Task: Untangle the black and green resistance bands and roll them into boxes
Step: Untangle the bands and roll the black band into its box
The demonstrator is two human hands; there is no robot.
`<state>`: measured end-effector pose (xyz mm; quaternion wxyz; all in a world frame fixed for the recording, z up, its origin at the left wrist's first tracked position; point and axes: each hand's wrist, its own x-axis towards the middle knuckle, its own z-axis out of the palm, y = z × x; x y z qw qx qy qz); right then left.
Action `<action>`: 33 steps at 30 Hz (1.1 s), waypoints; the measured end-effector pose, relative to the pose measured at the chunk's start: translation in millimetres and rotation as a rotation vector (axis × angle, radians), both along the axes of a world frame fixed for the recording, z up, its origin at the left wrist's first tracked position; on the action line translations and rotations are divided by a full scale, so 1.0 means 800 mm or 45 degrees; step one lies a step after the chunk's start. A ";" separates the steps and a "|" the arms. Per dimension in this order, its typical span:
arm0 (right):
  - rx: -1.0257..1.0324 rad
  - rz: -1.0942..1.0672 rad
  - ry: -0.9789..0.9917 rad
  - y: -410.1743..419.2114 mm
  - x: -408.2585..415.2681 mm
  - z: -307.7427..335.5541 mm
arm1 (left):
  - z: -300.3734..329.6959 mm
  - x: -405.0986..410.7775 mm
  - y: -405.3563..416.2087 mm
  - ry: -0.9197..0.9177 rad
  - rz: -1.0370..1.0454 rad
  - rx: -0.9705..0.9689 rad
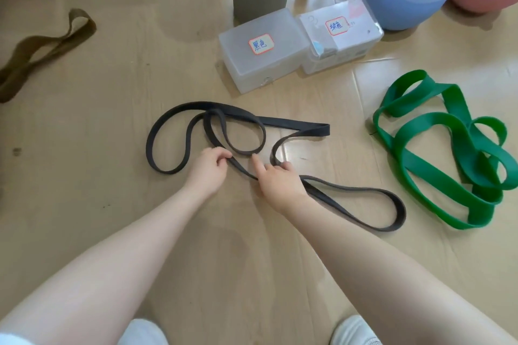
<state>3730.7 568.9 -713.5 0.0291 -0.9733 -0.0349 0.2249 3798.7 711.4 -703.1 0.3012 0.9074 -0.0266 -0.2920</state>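
White shoes (354, 330), hands pinching black band (294, 124), olive band (50, 47) apart

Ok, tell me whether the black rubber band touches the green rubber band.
Apart. The head view shows bare floor between the black rubber band and the green rubber band.

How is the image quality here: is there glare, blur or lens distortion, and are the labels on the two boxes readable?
Head view: soft even light, faint shadows under the forearms; a pale glare streak on the wooden floor near the thin black resistance band; wide-angle bending stretches the edges; the wide green resistance band is sharp; the handwritten labels on the two translucent plastic boxes are visible but slightly soft.
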 end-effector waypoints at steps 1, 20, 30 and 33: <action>0.033 0.073 0.079 0.003 -0.007 0.004 | 0.002 -0.001 0.000 -0.116 -0.068 0.022; 0.902 -1.574 -0.075 -0.143 0.045 -0.005 | -0.010 -0.006 -0.056 -0.102 -0.667 0.186; 1.441 -1.122 -0.195 -0.127 -0.021 0.100 | 0.065 -0.008 -0.053 -0.453 -0.580 -0.101; 1.537 -0.940 -0.123 -0.114 -0.032 0.143 | 0.100 -0.018 -0.084 -0.277 -0.629 -0.324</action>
